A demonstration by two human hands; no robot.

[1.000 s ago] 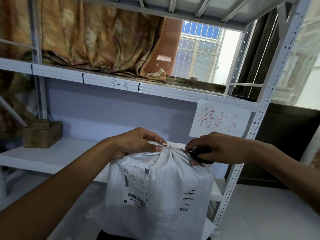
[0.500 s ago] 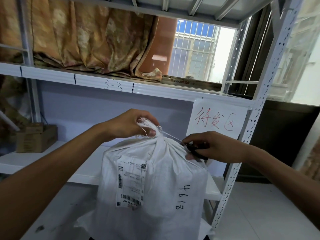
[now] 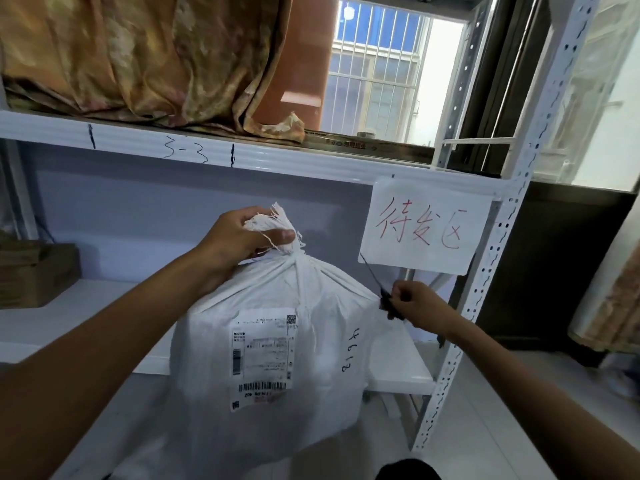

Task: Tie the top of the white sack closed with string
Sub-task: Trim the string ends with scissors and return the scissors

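One white sack stands between the two hands. The left hand grips its frayed, gathered neck from above. The right hand, just right of the sack, closes on one pair of scissors. One shipping label faces forward below the left hand.

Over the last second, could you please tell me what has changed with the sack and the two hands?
The left hand has lifted the gathered neck of the white sack, so its frayed top now stands up above the fingers. The right hand has drawn away from the neck, down and to the right, with the dark scissors. The sack stays by the shelf; the left hand keeps its grip.
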